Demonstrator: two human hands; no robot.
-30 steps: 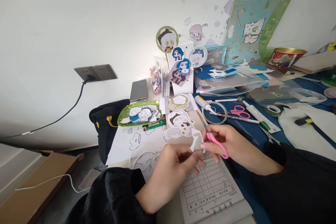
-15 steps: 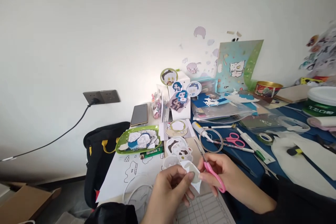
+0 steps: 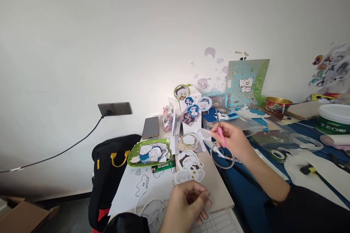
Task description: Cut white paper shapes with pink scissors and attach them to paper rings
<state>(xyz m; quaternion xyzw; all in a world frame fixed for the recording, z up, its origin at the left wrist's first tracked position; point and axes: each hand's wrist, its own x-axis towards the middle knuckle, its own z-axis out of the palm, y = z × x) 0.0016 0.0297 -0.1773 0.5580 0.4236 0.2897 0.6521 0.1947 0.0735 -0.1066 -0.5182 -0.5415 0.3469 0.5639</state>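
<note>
My right hand (image 3: 228, 138) is closed on pink-handled scissors (image 3: 221, 136), blades pointing up. A small white paper cutout (image 3: 205, 133), blurred, juts from its fingertips to the left, above a printed card (image 3: 201, 148). Lower down, my left hand (image 3: 188, 202) is loosely curled, thumb close against the index finger, and nothing shows in it. It hovers over the front of a beige board (image 3: 218, 193) and a sheet with a printed grid (image 3: 218, 222). Just beyond it lie character paper cutouts (image 3: 188, 167).
A green tray (image 3: 131, 158) full of cutouts sits at the left beside a phone (image 3: 150, 127). A white box (image 3: 195, 125) with round stickers stands behind. Rightward are a clear ring (image 3: 228, 165), a tape roll (image 3: 278, 155) and a white-lidded tub (image 3: 332, 120).
My right hand has moved up and away with the scissors, and the white paper piece is now in it. My left hand has let go of that piece. The view has tilted upward.
</note>
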